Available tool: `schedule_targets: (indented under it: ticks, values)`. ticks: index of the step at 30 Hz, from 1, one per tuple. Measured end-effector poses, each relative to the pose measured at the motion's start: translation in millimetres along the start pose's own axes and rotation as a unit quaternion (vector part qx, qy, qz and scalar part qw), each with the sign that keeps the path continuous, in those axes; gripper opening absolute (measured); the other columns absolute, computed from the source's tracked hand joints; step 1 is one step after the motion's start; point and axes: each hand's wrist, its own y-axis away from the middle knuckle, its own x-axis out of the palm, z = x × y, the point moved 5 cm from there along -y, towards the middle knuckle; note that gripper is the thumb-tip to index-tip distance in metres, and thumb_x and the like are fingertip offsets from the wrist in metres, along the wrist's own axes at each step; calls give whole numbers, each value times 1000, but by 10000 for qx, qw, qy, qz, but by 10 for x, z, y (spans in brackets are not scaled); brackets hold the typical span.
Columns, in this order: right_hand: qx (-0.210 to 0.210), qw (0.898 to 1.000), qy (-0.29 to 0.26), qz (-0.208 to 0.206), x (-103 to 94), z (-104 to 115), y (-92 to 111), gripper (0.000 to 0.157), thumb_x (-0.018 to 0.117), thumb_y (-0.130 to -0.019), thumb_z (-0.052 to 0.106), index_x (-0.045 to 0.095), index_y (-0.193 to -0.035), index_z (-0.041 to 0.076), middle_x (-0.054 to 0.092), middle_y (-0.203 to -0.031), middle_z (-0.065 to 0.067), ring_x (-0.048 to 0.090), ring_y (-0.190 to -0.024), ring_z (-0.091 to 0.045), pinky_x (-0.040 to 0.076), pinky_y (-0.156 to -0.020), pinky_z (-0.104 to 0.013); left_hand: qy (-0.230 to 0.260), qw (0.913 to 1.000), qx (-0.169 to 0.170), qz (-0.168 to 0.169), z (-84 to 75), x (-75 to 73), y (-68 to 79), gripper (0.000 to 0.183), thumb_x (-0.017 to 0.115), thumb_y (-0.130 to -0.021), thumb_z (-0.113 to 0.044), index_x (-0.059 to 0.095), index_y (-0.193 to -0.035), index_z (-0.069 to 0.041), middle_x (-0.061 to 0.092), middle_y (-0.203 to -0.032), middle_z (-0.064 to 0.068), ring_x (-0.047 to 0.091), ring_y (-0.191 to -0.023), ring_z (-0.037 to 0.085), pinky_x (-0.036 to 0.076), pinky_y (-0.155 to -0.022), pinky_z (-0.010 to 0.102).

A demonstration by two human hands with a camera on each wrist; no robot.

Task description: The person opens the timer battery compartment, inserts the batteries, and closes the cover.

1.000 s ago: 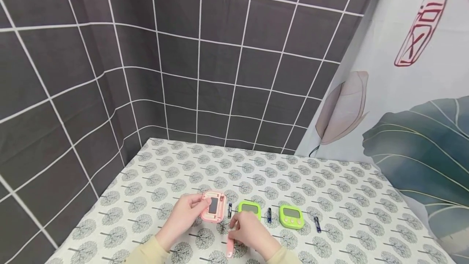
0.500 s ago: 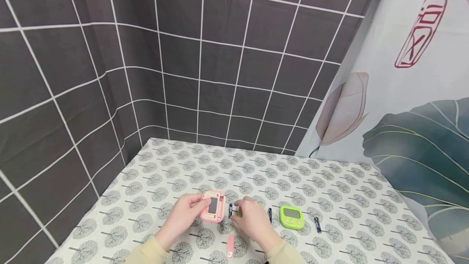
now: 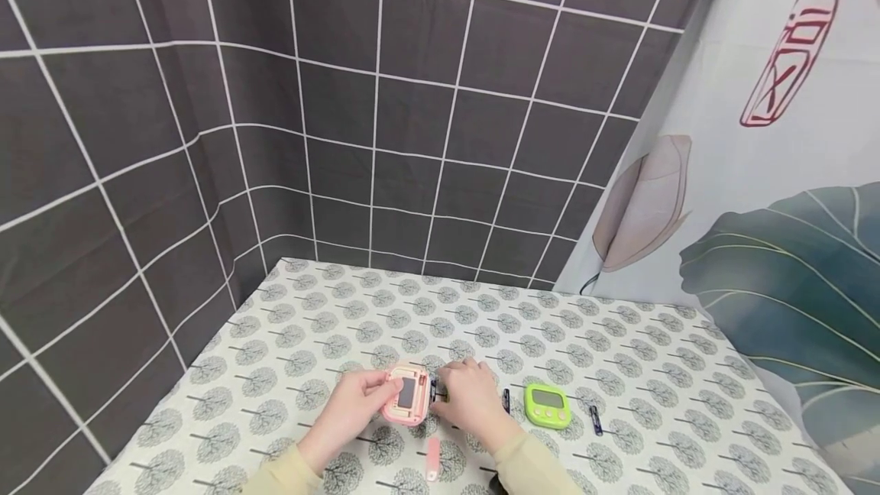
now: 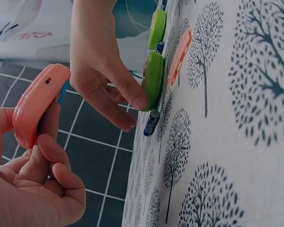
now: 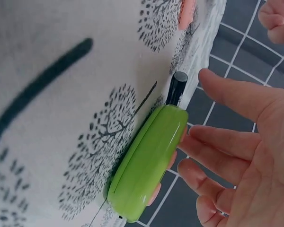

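My left hand (image 3: 354, 408) grips a pink timer (image 3: 415, 409) with its back up, thumb over a dark rectangle; an uncovered slot shows along its right side. My right hand (image 3: 473, 402) holds nothing. Its thumb and fingers are spread above a green timer (image 5: 149, 161), which the hand hides in the head view. A dark blue battery (image 4: 152, 123) lies between the pink timer and my right hand, close to my right thumb and fingertips. Below, flat on the cloth, lies a narrow pink battery cover (image 3: 432, 458).
Further right another green timer (image 3: 547, 406) lies face up. A battery (image 3: 506, 401) sits to its left and another battery (image 3: 595, 420) to its right. A tree-print cloth (image 3: 330, 472) covers the table, with a dark grid-patterned curtain (image 3: 406, 121) behind.
My right hand has let go of the pink battery cover, leaving it on the cloth, and has moved up beside the battery. My left hand has shifted slightly right with the pink timer.
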Motion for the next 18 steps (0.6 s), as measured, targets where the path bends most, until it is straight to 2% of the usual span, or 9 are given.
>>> schedule_targets:
  ticks: [6, 13, 18]
  values:
    - [-127, 9998, 103, -88, 24, -1, -35, 57, 79, -66, 49, 70, -105, 10, 70, -101, -4, 56, -87, -20, 39, -72, -35, -81, 9999, -59, -72, 16, -6, -9, 32, 61, -91, -30, 69, -102, -1, 72, -91, 11, 63, -85, 13, 48, -85, 34]
    - [-162, 9992, 363, -10, 69, 39, -61, 60, 78, -67, 52, 69, -107, 9, 70, -99, -6, 56, -86, -24, 41, -74, -39, -147, 9997, -138, -98, -7, -5, -17, 36, 61, -91, -31, 68, -107, 0, 72, -94, 11, 63, -88, 14, 47, -89, 41]
    - [-166, 9984, 534, -45, 92, 70, -76, 55, 79, -66, 50, 70, -101, 9, 69, -91, -5, 56, -80, -22, 42, -71, -38, -83, 9997, -170, -121, 4, -15, -21, 36, 62, -90, -32, 68, -105, 1, 72, -89, 10, 61, -79, 14, 48, -80, 32]
